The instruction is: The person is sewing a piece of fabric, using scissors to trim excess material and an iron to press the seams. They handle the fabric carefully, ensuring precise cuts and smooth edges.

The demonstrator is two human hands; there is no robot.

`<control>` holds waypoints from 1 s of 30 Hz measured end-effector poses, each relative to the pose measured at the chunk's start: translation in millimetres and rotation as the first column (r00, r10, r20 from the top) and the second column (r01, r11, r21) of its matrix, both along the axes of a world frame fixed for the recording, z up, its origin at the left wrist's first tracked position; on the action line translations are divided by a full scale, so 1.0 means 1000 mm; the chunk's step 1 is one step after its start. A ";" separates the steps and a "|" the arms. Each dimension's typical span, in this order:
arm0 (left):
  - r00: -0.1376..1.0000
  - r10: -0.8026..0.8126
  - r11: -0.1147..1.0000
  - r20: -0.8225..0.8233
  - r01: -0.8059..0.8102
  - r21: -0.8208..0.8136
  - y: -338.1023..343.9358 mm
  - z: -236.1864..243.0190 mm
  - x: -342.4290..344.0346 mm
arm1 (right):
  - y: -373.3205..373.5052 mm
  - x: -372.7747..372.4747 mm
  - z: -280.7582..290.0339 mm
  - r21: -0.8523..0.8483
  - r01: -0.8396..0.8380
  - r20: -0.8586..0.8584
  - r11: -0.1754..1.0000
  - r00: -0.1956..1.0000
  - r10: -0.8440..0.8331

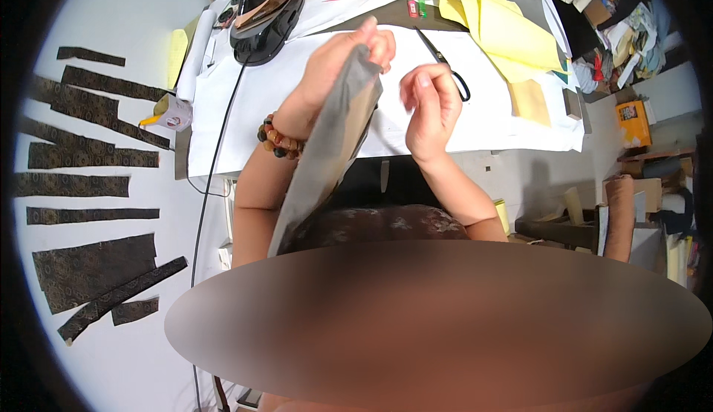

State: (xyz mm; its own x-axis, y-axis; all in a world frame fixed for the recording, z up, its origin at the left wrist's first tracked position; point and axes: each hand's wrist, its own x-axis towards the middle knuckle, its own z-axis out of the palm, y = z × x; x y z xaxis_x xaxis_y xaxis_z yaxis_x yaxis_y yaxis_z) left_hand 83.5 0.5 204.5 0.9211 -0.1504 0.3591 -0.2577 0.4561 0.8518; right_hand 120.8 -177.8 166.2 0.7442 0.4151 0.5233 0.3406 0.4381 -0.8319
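Observation:
My left hand [353,52], with a beaded bracelet [280,137] at its wrist, is closed on the upper end of a grey fabric piece [327,133]. The cloth hangs from my fingers down toward my lap, and a tan side of it shows on the right. Just to the right, my right hand [433,111] is raised above the white-covered table, apart from the cloth. Its fingers are loosely bent and a little blurred, with nothing visible in them. Behind this hand lies a pair of black scissors [444,61] on the table.
A black iron [267,22] stands at the table's far left, its cord [215,144] running down the left side. Yellow sheets [512,37] overhang the far right. Dark patterned fabric strips [93,156] lie on the white surface at left. Shelves and boxes [631,124] stand right.

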 end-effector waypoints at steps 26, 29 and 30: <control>0.873 0.161 0.987 -0.461 -0.140 0.079 -0.053 -0.025 0.019 | -0.044 0.008 -0.003 0.252 -0.347 -0.626 0.903 0.653 0.426; 0.898 0.123 0.992 -0.423 -0.114 0.045 -0.049 -0.027 0.019 | -0.043 0.007 -0.003 0.239 -0.347 -0.620 0.907 0.664 0.418; 0.902 0.119 0.993 -0.414 -0.116 0.033 -0.050 -0.029 0.019 | -0.043 0.007 -0.003 0.231 -0.349 -0.621 0.908 0.665 0.414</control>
State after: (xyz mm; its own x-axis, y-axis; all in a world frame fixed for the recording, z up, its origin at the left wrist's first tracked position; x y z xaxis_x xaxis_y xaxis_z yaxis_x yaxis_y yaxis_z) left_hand 102.9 -49.2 175.7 0.9976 -0.0329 -0.0601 0.0684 0.4378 0.8965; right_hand 128.0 -220.9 163.0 0.6956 0.7180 0.0254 -0.4753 0.4865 -0.7331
